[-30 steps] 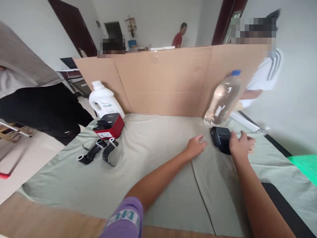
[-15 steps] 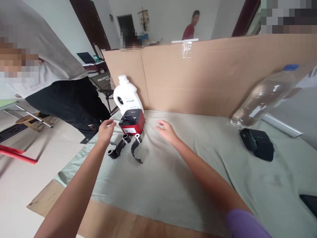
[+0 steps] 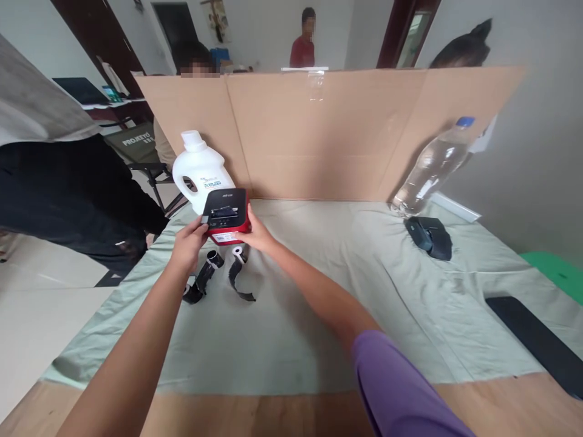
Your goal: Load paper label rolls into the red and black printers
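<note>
A red box with a black top (image 3: 226, 209) is gripped from both sides at the left back of the cloth. My left hand (image 3: 190, 240) is closed on its left edge. On its right side my right hand (image 3: 255, 232) holds the lower corner. A white jug (image 3: 203, 169) stands right behind the box. In front of it lie a black ribbon roll with a loose tail (image 3: 237, 273) and a pair of joined black rolls (image 3: 203, 277).
A cardboard panel (image 3: 314, 133) stands along the back. To the right are a clear bottle (image 3: 430, 167), a black pouch-like object (image 3: 429, 237) and a dark flat slab (image 3: 535, 340). A person (image 3: 68, 188) stands at the left; others are behind the panel.
Both hands have closed in on the red box and taken hold of it; before, they were apart on either side. The head view has shifted to the right.
</note>
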The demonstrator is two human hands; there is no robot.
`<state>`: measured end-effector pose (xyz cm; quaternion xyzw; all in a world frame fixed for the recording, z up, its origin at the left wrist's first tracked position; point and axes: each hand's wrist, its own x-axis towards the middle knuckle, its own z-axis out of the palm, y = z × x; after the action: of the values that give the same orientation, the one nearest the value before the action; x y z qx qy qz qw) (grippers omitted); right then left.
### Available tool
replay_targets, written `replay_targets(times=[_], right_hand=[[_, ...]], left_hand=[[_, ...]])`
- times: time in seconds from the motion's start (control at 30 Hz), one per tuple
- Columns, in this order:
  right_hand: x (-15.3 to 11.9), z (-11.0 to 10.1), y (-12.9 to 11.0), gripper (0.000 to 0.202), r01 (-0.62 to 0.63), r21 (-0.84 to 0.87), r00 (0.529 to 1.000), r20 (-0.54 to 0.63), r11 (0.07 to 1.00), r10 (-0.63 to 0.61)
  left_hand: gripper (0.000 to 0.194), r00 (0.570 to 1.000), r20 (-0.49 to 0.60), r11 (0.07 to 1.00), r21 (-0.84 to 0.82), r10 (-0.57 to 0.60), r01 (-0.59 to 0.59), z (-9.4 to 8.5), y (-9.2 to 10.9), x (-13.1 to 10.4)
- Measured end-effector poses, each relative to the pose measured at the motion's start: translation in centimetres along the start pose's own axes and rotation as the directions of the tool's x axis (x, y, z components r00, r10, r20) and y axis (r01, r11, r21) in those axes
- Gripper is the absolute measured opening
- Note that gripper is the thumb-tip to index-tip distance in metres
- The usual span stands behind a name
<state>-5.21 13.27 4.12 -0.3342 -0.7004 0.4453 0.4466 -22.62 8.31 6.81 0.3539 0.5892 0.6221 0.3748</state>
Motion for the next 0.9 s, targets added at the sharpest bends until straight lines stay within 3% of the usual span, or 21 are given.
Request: replay_targets(times=[0.07,0.17,0.27,0.37,0.47,0.57,0.73,0.9], right_hand=[[-1.3,-2.7,-1.6,0.105,0.048,0.007,0.999,-0.015,0.999,-0.048],[-4.7,-7.7,-3.7,0.097,0.093,-0.042,0.994,-0.06,0.995,-0.095],[-9.9,-12.3,-4.6,0.097,0.034,-0.133,0.987,-0.15,0.991,-0.054],[-15.7,-15.2,-4.3,0.098,-0.082,-0.198,0.975,-0.218,0.977,0.038],[-20.3,-16.6,-3.6,0.095,-0.186,-0.273,0.953,-0.282,0.944,0.106],[-22.9,-17.1,-2.7,0.09,-0.219,-0.322,0.94,-0.323,0.921,0.111],[-23.9,-17.1,-0.9,0.092,-0.172,-0.414,0.942,-0.335,0.894,0.026],[-24.2,-16.8,0.0,0.098,-0.151,-0.39,0.932,-0.362,0.909,0.0]], left_hand=[[0.05,0.989,0.079,0.992,0.005,0.122,-0.123,1.7,1.0,-1.7],[0.053,0.93,0.211,0.947,0.052,0.301,-0.318,5.1,1.5,-5.5],[0.066,0.859,0.354,0.913,0.032,0.371,-0.407,8.5,0.0,-10.2],[0.084,0.811,0.443,0.902,0.009,0.383,-0.431,10.9,-2.9,-14.4],[0.084,0.788,0.541,0.931,0.021,0.296,-0.364,12.2,-5.6,-17.0],[0.081,0.769,0.596,0.951,0.03,0.231,-0.308,12.9,-7.3,-18.2],[0.081,0.764,0.598,0.947,0.026,0.243,-0.322,13.4,-8.1,-18.7],[0.08,0.784,0.576,0.94,0.073,0.233,-0.332,13.5,-8.0,-19.0]])
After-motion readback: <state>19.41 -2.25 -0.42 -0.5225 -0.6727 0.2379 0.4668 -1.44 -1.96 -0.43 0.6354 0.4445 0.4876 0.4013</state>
